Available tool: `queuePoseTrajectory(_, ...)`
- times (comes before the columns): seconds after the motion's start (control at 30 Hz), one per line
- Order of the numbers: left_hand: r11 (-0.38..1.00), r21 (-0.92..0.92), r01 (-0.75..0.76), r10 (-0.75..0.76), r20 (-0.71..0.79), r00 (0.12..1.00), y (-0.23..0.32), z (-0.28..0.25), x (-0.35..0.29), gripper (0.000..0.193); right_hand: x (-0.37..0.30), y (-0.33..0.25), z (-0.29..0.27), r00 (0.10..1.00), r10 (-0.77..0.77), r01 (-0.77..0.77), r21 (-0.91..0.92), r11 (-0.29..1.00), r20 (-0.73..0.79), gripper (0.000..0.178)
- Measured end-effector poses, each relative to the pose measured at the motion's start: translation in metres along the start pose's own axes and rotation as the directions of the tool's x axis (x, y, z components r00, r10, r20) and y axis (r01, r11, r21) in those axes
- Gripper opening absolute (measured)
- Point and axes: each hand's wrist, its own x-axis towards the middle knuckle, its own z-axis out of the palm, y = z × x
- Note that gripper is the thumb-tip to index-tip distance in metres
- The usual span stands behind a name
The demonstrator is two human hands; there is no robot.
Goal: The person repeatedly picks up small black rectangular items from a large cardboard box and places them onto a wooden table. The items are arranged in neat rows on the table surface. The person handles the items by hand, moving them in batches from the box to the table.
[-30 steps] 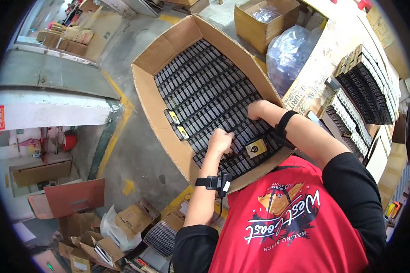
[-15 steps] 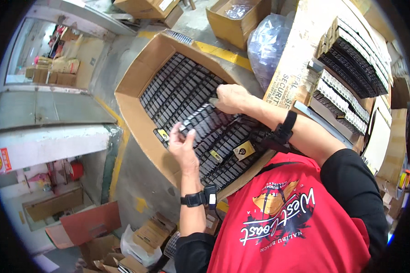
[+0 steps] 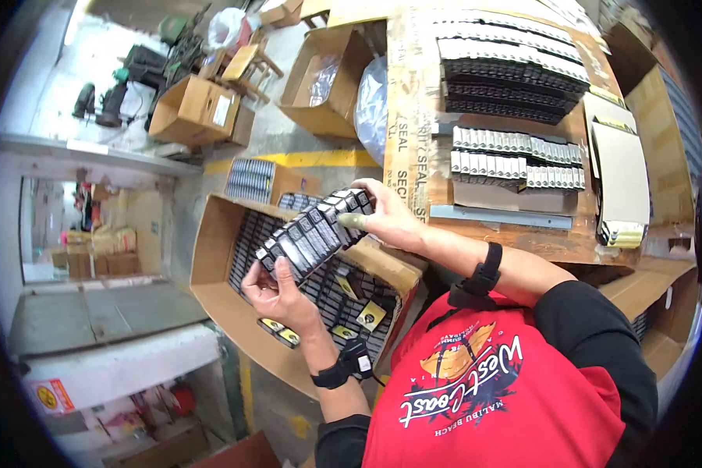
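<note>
Both hands are working as a pair here! The left hand (image 3: 282, 303) is curling round the left end of 1 long row of small black boxes with grey faces (image 3: 308, 243), its thumb pressing against a box. The right hand (image 3: 394, 220) is gripping the other end, thumb across the face, the rest reaching over the top and behind. So both sets of fingers are closing partway, as far as the boxes are allowing, with the row pinched between the 2 hands.

The row is hanging slantwise above the large open brown cardboard carton (image 3: 213, 253), its right end crossing the carton's far edge in this view. Below, similar black boxes are filling the carton, and a small yellow-and-black box (image 3: 370, 316) is lying loose towards its right edge. Off to the right, along the near edge of the worn wooden counter (image 3: 515, 246), a grey metal strip (image 3: 501, 217) is lying.

Good handling is calling for even inward pressure from both ends; I'm not seeing any band binding the boxes. Keeping the thumbs flat and the hands matched should be stopping the middle from sagging.
</note>
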Motion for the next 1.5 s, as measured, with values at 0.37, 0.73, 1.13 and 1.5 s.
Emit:
queuePoseTrajectory(0.37,0.998,0.068,-0.014,-0.013,0.381,0.924,0.030,0.136,-0.083,0.036,-0.089,0.016,-0.172,0.922,-0.171,0.051,-0.330,0.943,-0.347,0.053)
queuePoseTrajectory(0.73,0.963,0.232,0.140,-0.258,0.627,0.735,-0.072,0.225,-0.194,0.028,-0.167,0.083,-0.253,0.920,0.110,-0.284,-0.444,0.850,-0.377,0.042)
queuePoseTrajectory(1.13,0.925,0.321,0.204,-0.356,0.546,0.758,-0.065,0.237,-0.203,0.030,-0.159,0.084,-0.261,0.876,0.135,-0.387,-0.510,0.768,-0.462,0.048)
queuePoseTrajectory(1.5,0.825,0.541,-0.162,-0.264,0.623,0.736,-0.099,0.287,-0.172,0.054,-0.112,0.088,-0.274,0.740,0.465,-0.670,-0.473,0.573,-0.485,0.071)
